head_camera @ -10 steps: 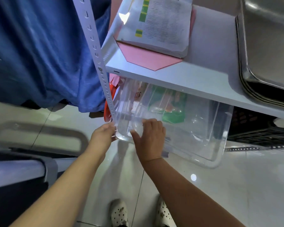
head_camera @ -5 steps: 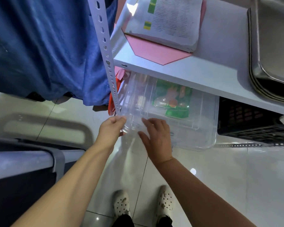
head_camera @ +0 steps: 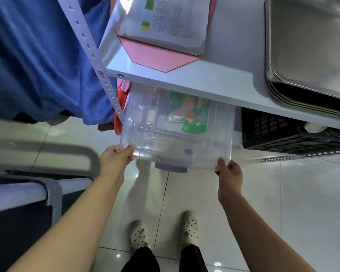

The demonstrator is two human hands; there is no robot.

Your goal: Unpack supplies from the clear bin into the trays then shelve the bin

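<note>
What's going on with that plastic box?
A person is holding a clear bin by its two near corners: the left hand grips one and the right hand pinches the other. The bin is partly tucked under a white shelf, beside a black crate. A green packet shows through the clear plastic. Metal trays sit on the shelf above.

- Glossy pale tiled floor (head_camera: 302, 193) from 3 to 9 o'clock, light glints at 6.
- White shelf (head_camera: 185, 83) at 1 o'clock.
- Perforated upright post (head_camera: 95, 61) at 11.
- Blue cloth (head_camera: 37, 55) at 10.
- Black crate (head_camera: 273, 132) at 3.
</note>
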